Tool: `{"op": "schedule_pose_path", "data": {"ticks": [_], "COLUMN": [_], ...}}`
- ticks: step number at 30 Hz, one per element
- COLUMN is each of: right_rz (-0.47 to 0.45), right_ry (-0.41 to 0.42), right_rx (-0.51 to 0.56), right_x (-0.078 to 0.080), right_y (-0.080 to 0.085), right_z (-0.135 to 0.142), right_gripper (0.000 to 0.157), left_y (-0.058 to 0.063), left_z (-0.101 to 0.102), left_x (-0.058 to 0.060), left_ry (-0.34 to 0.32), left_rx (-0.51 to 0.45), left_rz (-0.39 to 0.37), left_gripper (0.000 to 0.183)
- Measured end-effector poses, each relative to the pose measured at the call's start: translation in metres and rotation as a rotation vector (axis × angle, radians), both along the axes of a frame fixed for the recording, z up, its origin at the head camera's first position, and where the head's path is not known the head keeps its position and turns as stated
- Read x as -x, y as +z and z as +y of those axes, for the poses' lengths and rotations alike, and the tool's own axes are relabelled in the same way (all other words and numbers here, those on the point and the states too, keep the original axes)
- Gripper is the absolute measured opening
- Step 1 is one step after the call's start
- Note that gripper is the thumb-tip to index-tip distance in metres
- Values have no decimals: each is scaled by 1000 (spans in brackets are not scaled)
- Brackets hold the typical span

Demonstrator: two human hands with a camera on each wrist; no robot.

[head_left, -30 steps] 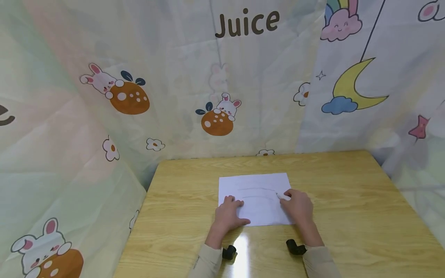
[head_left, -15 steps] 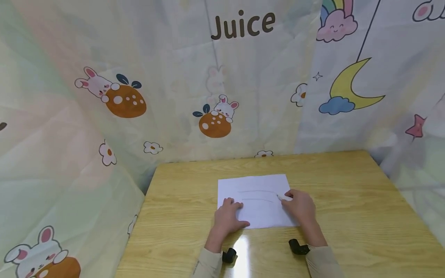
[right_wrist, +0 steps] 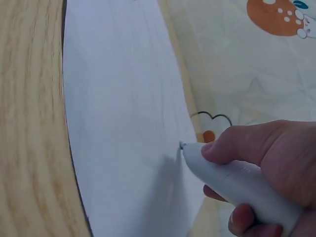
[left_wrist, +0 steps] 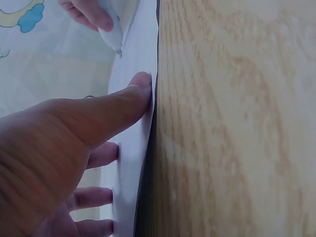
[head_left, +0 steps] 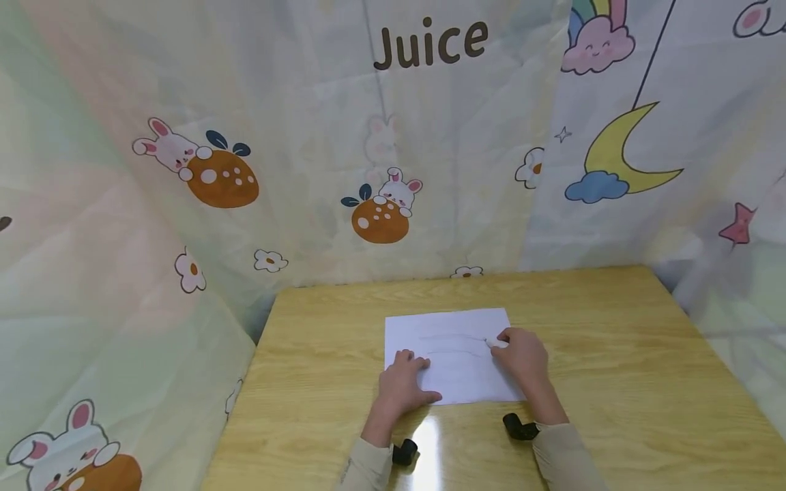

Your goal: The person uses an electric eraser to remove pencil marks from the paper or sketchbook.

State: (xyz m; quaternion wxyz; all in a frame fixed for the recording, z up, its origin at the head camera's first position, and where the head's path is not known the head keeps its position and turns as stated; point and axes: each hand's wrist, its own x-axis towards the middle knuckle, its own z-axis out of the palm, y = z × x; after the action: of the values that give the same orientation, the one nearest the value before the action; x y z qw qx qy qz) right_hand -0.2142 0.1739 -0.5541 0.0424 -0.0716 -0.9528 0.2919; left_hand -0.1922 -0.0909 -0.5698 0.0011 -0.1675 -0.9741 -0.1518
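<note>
A white sheet of paper (head_left: pixel 454 382) lies on the wooden table, with two faint, slightly curved lines running across it. My left hand (head_left: pixel 402 385) rests on its lower left part, fingers spread and thumb at the near edge; the left wrist view shows the fingertips pressing the paper (left_wrist: pixel 131 163). My right hand (head_left: pixel 522 358) grips a thick white pen-shaped tool (right_wrist: pixel 232 180) between thumb and fingers, over the sheet's right side. Its small dark tip (right_wrist: pixel 182 145) is at the paper, at the right end of the upper line.
The wooden table (head_left: pixel 319 382) extends to both sides of the sheet. Behind it hangs a printed cloth (head_left: pixel 295 170) with rabbits, a moon and the word Juice. Black wrist mounts (head_left: pixel 519 427) jut from both sleeves just above the table.
My right hand has shifted a little left and away from me, with the white tool's tip moving left along the upper line. The left hand keeps its place on the paper.
</note>
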Motion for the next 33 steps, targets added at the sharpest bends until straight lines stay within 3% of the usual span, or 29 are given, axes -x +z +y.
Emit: {"op": "schedule_pose_path", "data": {"ticks": [8,33], "right_rz": [7,-75], "right_ry": [13,29], "right_rx": [22,-30], "right_x": [2,6], "right_y": [4,8], "right_z": [-1,-3], "right_gripper": [24,27], "left_y": [-5,-6], "left_z": [-1,0], "left_x": [5,7], "left_ry": [25,14], "left_rx": [5,58], "left_rz": [10,-39], "left_gripper": [65,68]}}
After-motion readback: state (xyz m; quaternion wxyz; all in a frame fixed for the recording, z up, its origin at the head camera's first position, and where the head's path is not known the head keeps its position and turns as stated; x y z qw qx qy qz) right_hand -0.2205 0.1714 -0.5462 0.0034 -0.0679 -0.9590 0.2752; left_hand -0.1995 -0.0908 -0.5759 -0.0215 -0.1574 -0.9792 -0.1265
